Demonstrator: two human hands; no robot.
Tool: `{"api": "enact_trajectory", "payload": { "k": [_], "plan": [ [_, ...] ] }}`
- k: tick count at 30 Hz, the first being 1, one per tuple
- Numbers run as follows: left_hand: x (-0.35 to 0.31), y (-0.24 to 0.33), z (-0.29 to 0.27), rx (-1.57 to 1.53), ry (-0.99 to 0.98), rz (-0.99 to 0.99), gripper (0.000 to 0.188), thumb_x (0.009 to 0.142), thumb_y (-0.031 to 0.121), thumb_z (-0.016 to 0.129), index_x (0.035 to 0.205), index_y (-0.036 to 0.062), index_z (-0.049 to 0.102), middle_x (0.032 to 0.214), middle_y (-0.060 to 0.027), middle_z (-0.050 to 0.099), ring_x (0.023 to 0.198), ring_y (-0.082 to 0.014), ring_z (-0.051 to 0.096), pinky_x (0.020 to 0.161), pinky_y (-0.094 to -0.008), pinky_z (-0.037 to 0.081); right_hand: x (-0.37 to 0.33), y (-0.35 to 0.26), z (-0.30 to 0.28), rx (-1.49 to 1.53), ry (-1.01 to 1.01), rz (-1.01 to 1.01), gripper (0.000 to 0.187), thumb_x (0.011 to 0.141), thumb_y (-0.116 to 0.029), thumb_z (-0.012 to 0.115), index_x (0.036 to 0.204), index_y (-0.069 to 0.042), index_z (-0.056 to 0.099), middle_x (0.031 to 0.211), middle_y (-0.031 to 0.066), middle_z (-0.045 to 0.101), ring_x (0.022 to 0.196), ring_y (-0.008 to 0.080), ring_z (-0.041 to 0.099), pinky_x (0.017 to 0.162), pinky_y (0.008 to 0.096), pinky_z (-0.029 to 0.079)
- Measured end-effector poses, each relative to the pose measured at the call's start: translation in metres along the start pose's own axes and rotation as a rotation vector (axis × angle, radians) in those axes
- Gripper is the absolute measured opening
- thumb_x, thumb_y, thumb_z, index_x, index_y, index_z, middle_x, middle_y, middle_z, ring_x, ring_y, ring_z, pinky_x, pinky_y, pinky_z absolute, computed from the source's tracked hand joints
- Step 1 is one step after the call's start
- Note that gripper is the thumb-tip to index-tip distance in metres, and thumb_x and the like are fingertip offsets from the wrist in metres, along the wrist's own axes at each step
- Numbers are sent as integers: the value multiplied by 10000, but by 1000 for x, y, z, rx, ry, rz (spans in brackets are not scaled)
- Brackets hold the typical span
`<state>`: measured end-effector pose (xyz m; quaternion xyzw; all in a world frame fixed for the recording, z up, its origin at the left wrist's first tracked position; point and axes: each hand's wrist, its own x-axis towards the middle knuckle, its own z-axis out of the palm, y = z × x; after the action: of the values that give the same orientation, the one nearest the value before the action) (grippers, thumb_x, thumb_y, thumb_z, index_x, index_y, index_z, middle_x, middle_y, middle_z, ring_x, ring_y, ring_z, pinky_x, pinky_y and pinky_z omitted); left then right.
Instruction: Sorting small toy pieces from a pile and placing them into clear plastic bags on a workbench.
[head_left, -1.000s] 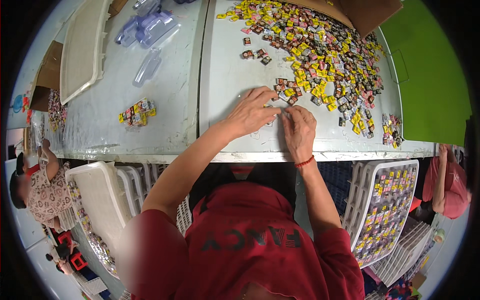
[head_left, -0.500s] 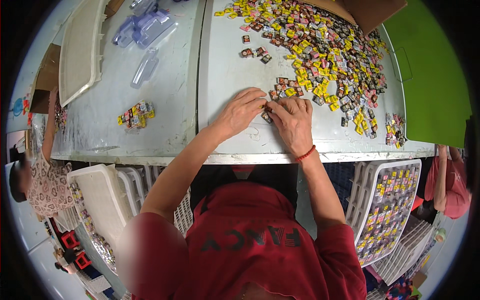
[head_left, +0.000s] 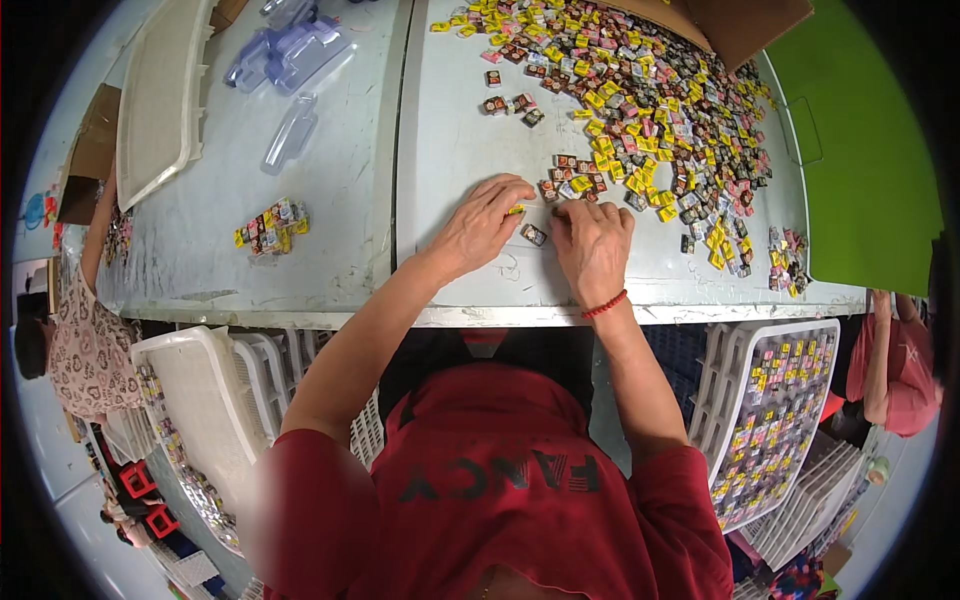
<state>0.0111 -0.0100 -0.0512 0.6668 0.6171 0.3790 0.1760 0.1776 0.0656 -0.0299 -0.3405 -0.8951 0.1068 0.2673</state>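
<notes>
My left hand (head_left: 483,228) is closed, with a tiny yellow box (head_left: 515,210) showing at its fingertips. To the right, my right hand (head_left: 595,248), a red bracelet at its wrist, rests low over the table with its fingers curled together. Whatever its fingertips pinch, if anything, is too small to make out. Between the hands a tiny black box (head_left: 533,235) lies on the white table. Just beyond my right fingertips sits a small cluster of brown boxes (head_left: 565,162), with a yellow box (head_left: 581,184) among them.
A large spread of mixed tiny boxes (head_left: 650,120) covers the far right, beneath a cardboard box (head_left: 750,25). On the left lie a small group of boxes (head_left: 272,228), clear plastic trays (head_left: 290,60) and a white crate (head_left: 160,100). A filled tray (head_left: 775,420) stands below the table edge.
My hands have moved apart; the right one has shifted slightly right. The black box between them is now uncovered. At the left, a co-worker has leaned.
</notes>
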Motion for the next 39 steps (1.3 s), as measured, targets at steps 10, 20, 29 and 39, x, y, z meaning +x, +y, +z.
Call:
{"api": "enact_trajectory", "payload": {
  "k": [10, 20, 29, 39],
  "plan": [
    [-3, -8, 4, 123, 17, 127, 234, 815, 1, 572, 1046, 36, 571, 1186, -104, 548, 1190, -290, 479, 1012, -395, 389, -11, -13, -9, 39, -51, -118, 228, 691, -142, 740, 898, -95, 655, 885, 35, 629, 866, 243, 551, 864, 419, 381],
    [-2, -7, 2, 114, 19, 104, 230, 819, 11, 576, 1048, 33, 580, 1187, -103, 554, 1189, -292, 479, 1010, -397, 387, -11, -23, 2, 146, 25, 123, 173, 754, -107, 701, 914, -69, 648, 825, 68, 653, 786, 252, 592, 803, 392, 404],
    [9, 8, 2, 328, -17, 245, 364, 815, 29, 592, 1176, 14, 548, 1253, -109, 528, 1210, -298, 453, 1014, -402, 359, -17, -4, -3, -65, 45, 28, 194, 758, -114, 686, 948, -75, 663, 904, 55, 661, 893, 236, 566, 877, 400, 378],
    [9, 3, 4, 323, -90, 202, 390, 852, 88, 570, 1233, 20, 519, 1325, -121, 475, 1257, -293, 415, 1034, -402, 341, -19, -15, 11, 43, 90, 66, 153, 783, -72, 660, 935, -68, 666, 924, 58, 661, 846, 242, 571, 872, 393, 373]
  ]
}}
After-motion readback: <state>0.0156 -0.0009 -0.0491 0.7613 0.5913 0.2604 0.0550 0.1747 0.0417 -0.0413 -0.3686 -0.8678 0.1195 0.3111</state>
